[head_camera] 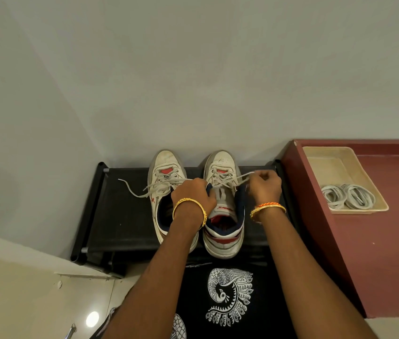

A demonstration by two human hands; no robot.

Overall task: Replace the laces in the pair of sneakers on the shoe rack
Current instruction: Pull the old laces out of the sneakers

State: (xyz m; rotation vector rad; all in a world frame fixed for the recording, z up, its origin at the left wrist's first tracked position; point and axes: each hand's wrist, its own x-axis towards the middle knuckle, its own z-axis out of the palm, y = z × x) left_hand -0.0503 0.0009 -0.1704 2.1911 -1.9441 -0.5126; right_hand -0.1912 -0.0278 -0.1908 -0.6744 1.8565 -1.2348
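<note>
Two worn white sneakers stand side by side on the black shoe rack, toes toward the wall. The left sneaker has loosened grey laces trailing out to the left. My left hand grips the left collar edge of the right sneaker. My right hand pinches a grey lace end of that shoe, pulled out to the right above the eyelets. Coiled white laces lie in a beige tray at the right.
The beige tray sits on a dark red table right beside the rack. A pale wall stands directly behind the shoes. Tiled floor shows at the lower left. My black printed garment fills the bottom centre.
</note>
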